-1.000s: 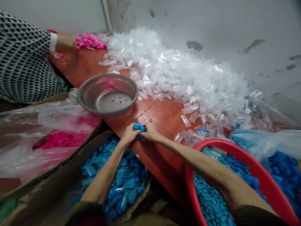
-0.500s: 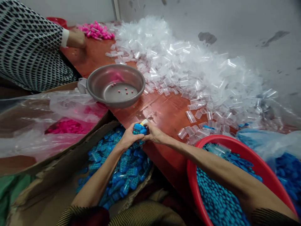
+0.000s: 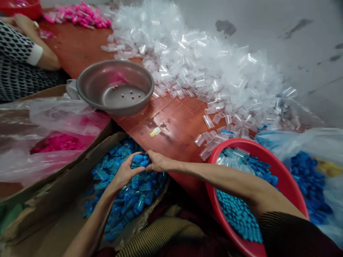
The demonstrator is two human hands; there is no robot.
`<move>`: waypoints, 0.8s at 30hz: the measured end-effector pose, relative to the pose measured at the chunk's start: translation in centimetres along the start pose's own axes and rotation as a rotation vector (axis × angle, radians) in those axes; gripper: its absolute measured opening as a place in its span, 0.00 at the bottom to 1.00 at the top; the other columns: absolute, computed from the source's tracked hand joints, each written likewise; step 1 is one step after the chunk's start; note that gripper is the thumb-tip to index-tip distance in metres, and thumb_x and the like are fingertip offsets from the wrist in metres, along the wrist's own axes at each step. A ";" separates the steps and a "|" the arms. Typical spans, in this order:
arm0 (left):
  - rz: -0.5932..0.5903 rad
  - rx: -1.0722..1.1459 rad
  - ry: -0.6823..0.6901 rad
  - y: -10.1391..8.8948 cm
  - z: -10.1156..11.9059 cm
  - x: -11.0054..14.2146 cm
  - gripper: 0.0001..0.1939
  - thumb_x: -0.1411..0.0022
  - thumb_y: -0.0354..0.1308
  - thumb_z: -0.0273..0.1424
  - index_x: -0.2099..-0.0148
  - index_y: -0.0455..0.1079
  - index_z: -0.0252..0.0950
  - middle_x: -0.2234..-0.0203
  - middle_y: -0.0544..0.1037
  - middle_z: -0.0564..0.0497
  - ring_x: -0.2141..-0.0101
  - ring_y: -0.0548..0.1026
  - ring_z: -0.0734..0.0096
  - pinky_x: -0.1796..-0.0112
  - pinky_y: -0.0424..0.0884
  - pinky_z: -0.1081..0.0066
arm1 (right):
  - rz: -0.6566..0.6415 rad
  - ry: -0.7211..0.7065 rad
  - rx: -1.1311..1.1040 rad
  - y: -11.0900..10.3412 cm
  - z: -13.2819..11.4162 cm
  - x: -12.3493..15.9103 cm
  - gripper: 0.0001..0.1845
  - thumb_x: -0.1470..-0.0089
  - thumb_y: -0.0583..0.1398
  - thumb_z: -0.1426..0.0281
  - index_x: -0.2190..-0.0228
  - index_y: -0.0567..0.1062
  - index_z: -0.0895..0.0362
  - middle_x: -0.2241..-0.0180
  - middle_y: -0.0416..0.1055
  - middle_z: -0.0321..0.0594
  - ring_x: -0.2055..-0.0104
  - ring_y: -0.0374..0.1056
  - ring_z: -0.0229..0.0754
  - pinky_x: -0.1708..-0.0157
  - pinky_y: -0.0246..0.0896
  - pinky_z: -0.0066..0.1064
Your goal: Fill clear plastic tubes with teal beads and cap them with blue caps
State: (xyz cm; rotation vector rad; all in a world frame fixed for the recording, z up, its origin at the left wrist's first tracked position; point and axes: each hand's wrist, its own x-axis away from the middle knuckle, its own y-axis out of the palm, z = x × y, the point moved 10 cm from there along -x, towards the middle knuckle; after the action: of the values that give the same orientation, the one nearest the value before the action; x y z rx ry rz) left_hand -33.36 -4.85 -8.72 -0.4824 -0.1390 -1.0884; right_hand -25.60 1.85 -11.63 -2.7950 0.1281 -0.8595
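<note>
My left hand [image 3: 128,169] is curled around a small cluster of blue-capped clear containers [image 3: 138,159], thumb below and fingers above. On the cluster's right side, my right hand [image 3: 158,161] closes its fingertips against the containers. Both hands hover over a cardboard box [image 3: 34,210] filled with similar blue-capped containers [image 3: 125,210], which hold small blue-green beads. Under my right forearm stands a red basin [image 3: 291,185] of blue-green beads [image 3: 237,216]; blue caps and clear tubes lie in its upper part.
A metal bowl [image 3: 89,76] with a few pink beads sits on the red-brown table [image 3: 182,114]. Clear plastic tubes [image 3: 193,60] are heaped against the wall. Another person's arm [image 3: 46,59] is at upper left, near pink pieces [image 3: 85,16]. Blue caps [image 3: 308,182] fill a bag at right.
Both hands have moved from the table's edge to over the box, still holding the containers. A yellow-and-white scrap on the table is now uncovered. The view has shifted, and the other person's arm has moved left.
</note>
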 end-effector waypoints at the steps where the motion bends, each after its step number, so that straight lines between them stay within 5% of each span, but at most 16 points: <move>1: 0.003 -0.017 -0.010 0.1 -0.3 0.2 0.34 0.56 0.64 0.39 0.47 0.64 0.34 0.58 0.76 0.47 0.59 0.75 0.60 0.56 0.70 0.61 | -0.016 0.023 0.012 0.4 0.2 0.0 0.30 0.59 0.64 0.70 0.53 0.61 0.56 0.68 0.67 0.35 0.75 0.67 0.37 0.81 0.67 0.28; 7: 0.049 -0.287 -0.032 1.3 -0.7 0.7 0.29 0.51 0.60 0.35 0.45 0.65 0.33 0.58 0.77 0.46 0.57 0.74 0.59 0.53 0.68 0.62 | -0.077 0.168 -0.039 1.7 0.7 0.4 0.34 0.55 0.59 0.78 0.46 0.57 0.58 0.64 0.68 0.41 0.71 0.69 0.39 0.79 0.70 0.29; 14: 0.136 -0.571 -0.045 0.8 -0.9 1.6 0.22 0.41 0.52 0.33 0.44 0.65 0.35 0.59 0.78 0.44 0.57 0.75 0.56 0.55 0.67 0.61 | -0.146 0.236 0.033 2.5 0.7 1.0 0.35 0.49 0.56 0.77 0.41 0.53 0.58 0.63 0.69 0.44 0.76 0.67 0.37 0.84 0.66 0.27; 20: 0.104 -0.479 -0.041 1.5 -0.5 2.3 0.30 0.41 0.51 0.32 0.37 0.53 0.33 0.51 0.74 0.41 0.49 0.71 0.56 0.52 0.66 0.62 | 0.046 -0.024 0.006 0.6 -0.7 0.8 0.23 0.48 0.57 0.71 0.49 0.66 0.54 0.66 0.70 0.38 0.76 0.67 0.34 0.83 0.61 0.22; 24: 0.070 -0.426 -0.013 1.8 0.4 2.7 0.34 0.42 0.51 0.31 0.35 0.48 0.34 0.53 0.75 0.42 0.52 0.73 0.56 0.53 0.66 0.61 | 0.032 -0.096 -0.060 0.2 -1.4 1.7 0.18 0.47 0.57 0.73 0.53 0.71 0.55 0.71 0.70 0.35 0.76 0.67 0.33 0.81 0.61 0.22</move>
State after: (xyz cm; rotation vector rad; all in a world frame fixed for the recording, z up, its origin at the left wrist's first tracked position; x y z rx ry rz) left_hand -30.49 -6.21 -7.94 -0.8696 0.1021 -1.0473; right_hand -24.99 1.19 -9.58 -2.8750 0.1855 -0.7241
